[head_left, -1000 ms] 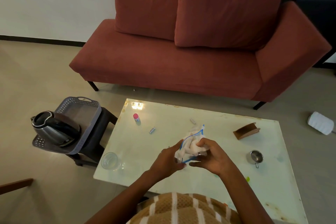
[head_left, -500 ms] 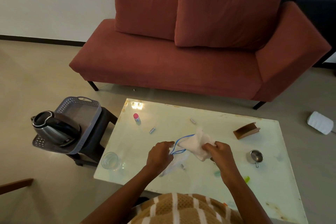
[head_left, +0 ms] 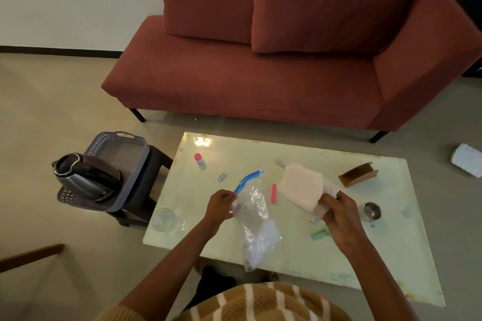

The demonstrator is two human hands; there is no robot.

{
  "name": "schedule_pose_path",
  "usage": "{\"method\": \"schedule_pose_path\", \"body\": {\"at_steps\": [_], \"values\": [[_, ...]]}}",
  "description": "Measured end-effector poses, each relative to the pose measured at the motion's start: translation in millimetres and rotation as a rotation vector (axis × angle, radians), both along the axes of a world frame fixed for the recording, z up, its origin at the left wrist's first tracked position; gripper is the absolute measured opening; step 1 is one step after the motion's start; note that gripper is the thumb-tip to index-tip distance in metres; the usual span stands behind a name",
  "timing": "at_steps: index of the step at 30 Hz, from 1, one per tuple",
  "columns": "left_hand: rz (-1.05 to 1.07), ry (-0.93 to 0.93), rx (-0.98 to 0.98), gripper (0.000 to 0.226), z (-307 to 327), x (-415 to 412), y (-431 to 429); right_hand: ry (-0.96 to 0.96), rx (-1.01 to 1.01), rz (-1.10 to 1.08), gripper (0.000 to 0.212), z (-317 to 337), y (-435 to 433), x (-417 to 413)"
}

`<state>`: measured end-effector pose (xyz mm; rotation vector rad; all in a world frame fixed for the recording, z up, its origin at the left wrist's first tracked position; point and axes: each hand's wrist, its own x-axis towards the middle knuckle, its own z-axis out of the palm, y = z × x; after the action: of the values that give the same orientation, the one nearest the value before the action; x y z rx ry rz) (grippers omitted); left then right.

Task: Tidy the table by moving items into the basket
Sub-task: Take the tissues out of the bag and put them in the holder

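- Beyond the table, a rust-red sofa [head_left: 260,73] fills the far side of the room.
- Your glass-topped table [head_left: 378,255] sits in front of you, with clutter spread across it.
- To its left, the grey basket [head_left: 135,146] rests on a dark stool [head_left: 154,177], apart from the table; a steel kettle [head_left: 83,177] lies inside it.
- Your right hand [head_left: 339,216] is closed around one end of a folded white cloth [head_left: 300,187], held above the tabletop.
- Your left hand [head_left: 220,203] pinches the top of a clear zip bag [head_left: 255,226] with a blue seal; the bag hangs limp toward you.
- Between bag and cloth, a red clip [head_left: 273,193] lies on the glass.
- Near the left corner stands a drinking glass [head_left: 164,219].
- A wooden holder [head_left: 357,174] and a small metal cup [head_left: 371,212] sit right of the cloth.
- A pink-capped tube [head_left: 199,159] stands toward the far-left corner.
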<state>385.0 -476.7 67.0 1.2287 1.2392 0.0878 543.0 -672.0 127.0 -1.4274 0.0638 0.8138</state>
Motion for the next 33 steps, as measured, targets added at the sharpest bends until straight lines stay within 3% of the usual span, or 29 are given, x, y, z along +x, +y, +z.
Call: {"method": "schedule_pose_path", "body": {"at_steps": [6,14,20,23,27,33], "values": [[0.223,-0.077,-0.151,0.017,-17.9,-36.5,28.5,0.053,0.017,-0.086,0.021,-14.4,18.1,-15.4],[0.510,-0.008,-0.257,0.034,-50.9,-47.6,85.1,0.169,0.007,-0.110,0.035,-34.9,56.9,-45.0],[0.522,-0.094,-0.294,0.027,-76.2,-40.1,126.4,0.221,-0.065,-0.107,0.034,-55.5,79.6,-63.5],[0.519,-0.067,-0.290,0.032,-96.4,-37.9,144.0,0.236,-0.087,-0.140,0.030,-65.9,88.2,-70.1],[0.482,0.007,-0.346,0.017,-125.9,-37.7,141.8,0.276,-0.070,-0.177,0.027,-75.1,93.4,-76.2],[0.337,0.139,-0.516,0.028,-145.2,-72.3,135.7,0.313,-0.022,-0.170,0.025,-81.6,113.2,-87.3]]}}
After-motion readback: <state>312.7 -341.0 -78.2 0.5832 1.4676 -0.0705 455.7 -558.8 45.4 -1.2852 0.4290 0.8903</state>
